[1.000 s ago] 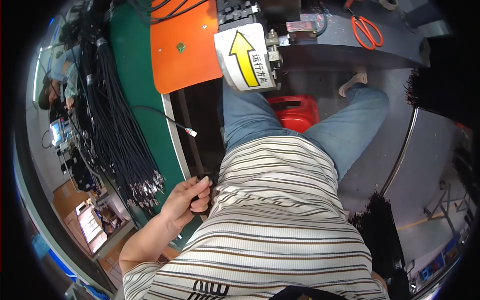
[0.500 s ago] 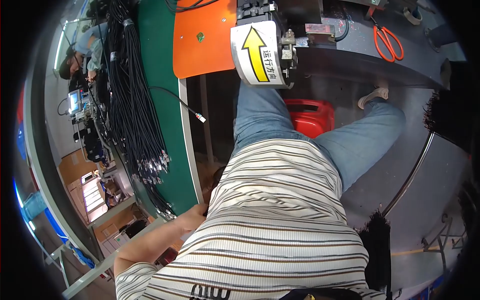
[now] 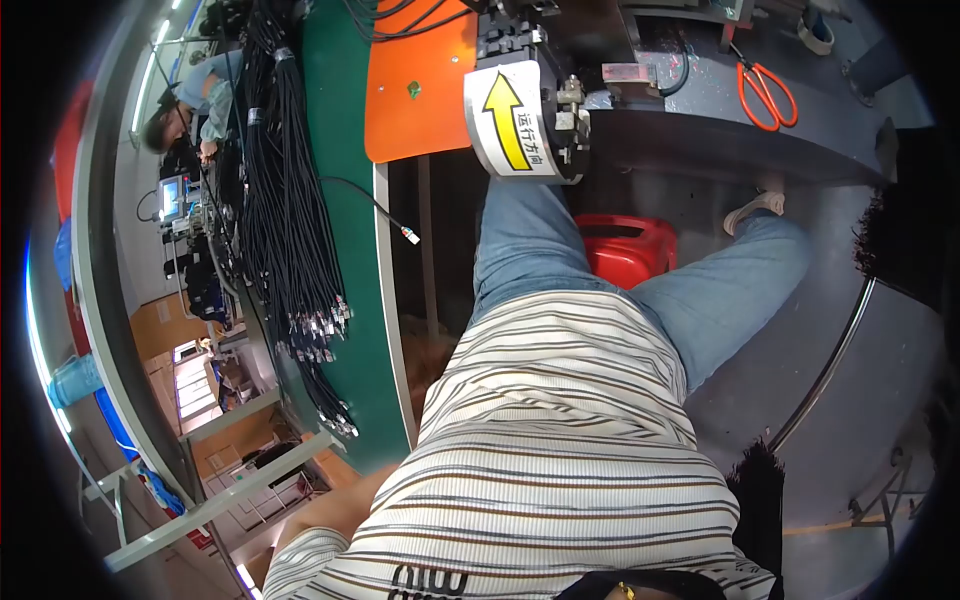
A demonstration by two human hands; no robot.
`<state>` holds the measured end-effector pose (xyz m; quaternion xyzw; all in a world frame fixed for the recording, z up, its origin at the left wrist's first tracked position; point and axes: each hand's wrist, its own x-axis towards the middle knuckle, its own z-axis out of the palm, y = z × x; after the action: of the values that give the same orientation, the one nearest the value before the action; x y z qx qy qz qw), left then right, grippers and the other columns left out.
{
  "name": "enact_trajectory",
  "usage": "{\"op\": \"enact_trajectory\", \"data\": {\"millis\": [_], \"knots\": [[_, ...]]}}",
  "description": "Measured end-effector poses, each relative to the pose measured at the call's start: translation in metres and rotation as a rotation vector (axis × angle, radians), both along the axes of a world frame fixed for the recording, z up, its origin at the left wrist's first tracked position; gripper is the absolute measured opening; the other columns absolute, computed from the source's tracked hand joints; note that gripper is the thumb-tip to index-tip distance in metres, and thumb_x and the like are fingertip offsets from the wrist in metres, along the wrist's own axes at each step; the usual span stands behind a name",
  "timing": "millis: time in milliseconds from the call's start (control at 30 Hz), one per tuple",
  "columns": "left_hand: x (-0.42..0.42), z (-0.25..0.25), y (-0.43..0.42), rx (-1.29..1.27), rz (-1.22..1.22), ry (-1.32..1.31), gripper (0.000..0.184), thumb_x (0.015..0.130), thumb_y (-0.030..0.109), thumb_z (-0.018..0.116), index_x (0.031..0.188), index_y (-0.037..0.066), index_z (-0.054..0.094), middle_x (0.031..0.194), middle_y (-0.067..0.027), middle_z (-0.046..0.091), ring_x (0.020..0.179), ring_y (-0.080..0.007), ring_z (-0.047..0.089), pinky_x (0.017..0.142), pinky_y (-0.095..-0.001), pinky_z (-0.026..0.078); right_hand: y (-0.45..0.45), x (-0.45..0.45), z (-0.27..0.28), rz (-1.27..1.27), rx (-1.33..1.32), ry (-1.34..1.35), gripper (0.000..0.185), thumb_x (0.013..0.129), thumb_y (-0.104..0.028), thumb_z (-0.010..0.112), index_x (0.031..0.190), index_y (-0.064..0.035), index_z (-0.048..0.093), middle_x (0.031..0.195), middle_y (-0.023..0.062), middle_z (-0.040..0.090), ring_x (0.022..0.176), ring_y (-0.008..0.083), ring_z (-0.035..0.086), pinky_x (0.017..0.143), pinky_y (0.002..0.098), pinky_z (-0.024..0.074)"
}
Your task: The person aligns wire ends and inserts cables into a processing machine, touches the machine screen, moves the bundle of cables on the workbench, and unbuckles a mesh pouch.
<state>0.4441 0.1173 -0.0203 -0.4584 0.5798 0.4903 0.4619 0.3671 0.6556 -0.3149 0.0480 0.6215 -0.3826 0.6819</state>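
Observation:
My left forearm [image 3: 345, 505] reaches inward at the lower left, beside the green table's near end. Its hand is hidden behind my striped shirt [image 3: 560, 440]. My right hand is outside the picture. Nearest the left arm is a thick bundle of black cables [image 3: 290, 200] with metal connectors at their ends, lying on the green tabletop [image 3: 365, 370]. One loose cable end with a white connector [image 3: 410, 235] hangs past the table edge.
An orange plate [image 3: 415, 100] adjoins a chain conveyor with a yellow arrow label [image 3: 510, 120]. Orange-handled scissors [image 3: 768, 97] lie on the grey bench [image 3: 680, 120]. A red stool [image 3: 630, 250] stands between my legs. Another person [image 3: 205, 100] works at the far left, near a small screen [image 3: 173, 198].
The view has shifted slightly, so the table and cables appear farther right and lower. My left hand, visible earlier by the table edge, has slipped out of sight behind my shirt.

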Motion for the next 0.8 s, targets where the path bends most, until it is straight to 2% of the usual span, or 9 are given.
{"op": "enact_trajectory", "data": {"millis": [367,800], "knots": [[0.065,-0.023,0.024,0.007,0.058,0.138,0.061,0.085,0.023,0.074,0.131,-0.005,0.048,0.093,-0.0076,0.064,0.076,-0.0089,0.06,0.054,-0.0224,0.046,-0.024,-0.072,-0.013,0.264,-0.069,0.203,0.028,0.095,-0.024,0.054,0.102,-0.0014,0.069,0.089,0.0133,0.071,0.072,0.0337,0.066,0.068,0.04,0.0518],[0.096,-0.044,0.063,0.044,0.111,0.265,0.063,0.084,0.023,0.074,0.134,-0.004,0.046,0.095,-0.0071,0.064,0.078,-0.0093,0.06,0.055,-0.0226,0.047,-0.052,-0.163,-0.002,0.561,-0.119,0.407,0.026,0.094,-0.022,0.055,0.101,-0.0016,0.069,0.087,0.0142,0.071,0.071,0.035,0.066,0.068,0.0403,0.0516]]}}
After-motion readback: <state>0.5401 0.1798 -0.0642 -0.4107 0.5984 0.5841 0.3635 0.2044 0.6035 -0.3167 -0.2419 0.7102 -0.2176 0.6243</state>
